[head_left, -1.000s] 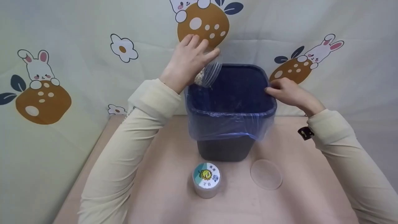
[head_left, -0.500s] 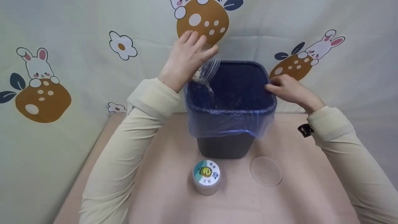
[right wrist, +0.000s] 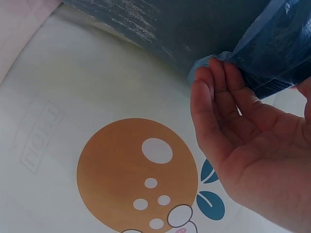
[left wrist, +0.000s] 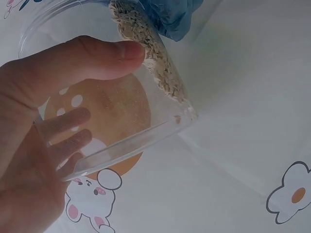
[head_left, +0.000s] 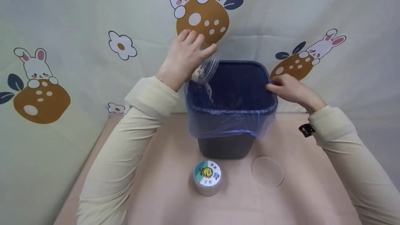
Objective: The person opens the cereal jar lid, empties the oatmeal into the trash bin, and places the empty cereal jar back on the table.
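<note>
My left hand grips a clear plastic jar on its side, mouth tipped down over the left part of a dark trash bin. Pale flaky bits like wood shavings lie along the jar's lower wall in the left wrist view. A thin stream of them falls into the bin. A blue bag lines the bin and folds over its rim. At the right rim, my right hand holds on, thumb on top; its curled fingers touch the bag outside in the right wrist view.
In front of the bin stands a lidded jar with a sunflower label on top. A clear round lid lies flat to its right on the pinkish table. A patterned cloth hangs close behind the bin.
Shavings have started streaming from the jar into the bin. My left hand has shifted slightly left with the jar. The right hand stays on the rim; the whole view has shifted a little.
</note>
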Available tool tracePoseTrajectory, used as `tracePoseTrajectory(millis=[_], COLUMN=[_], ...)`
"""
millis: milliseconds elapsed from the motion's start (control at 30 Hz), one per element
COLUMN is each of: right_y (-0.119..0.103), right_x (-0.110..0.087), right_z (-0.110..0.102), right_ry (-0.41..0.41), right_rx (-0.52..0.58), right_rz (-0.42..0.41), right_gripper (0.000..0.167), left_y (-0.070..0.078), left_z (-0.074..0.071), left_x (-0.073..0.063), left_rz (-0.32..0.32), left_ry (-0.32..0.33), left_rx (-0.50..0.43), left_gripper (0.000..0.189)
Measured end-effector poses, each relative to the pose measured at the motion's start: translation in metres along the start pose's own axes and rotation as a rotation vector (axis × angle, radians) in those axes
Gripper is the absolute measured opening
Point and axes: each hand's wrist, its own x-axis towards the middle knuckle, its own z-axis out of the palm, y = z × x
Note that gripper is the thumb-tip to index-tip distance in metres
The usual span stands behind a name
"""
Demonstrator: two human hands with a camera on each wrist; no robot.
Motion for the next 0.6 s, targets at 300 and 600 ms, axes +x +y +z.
tracePoseTrajectory(millis=[300,600], right_y=[0.000,0.001], right_x=[0.001,0.000], right_z=[-0.001,0.000], right_ry=[-0.003,-0.001], right_rx=[0.015,0.017], right_rz=[0.004,0.004], right_gripper=[0.030,0.029], left_y=[-0.002,-0.003], left_z=[-0.015,-0.023], left_x=[0.003,0.008], left_rz=[0.002,-0.003], left_ry=[-0.235,-0.342], left_rx=[-0.038,-0.048], left_gripper=[0.094,0.092])
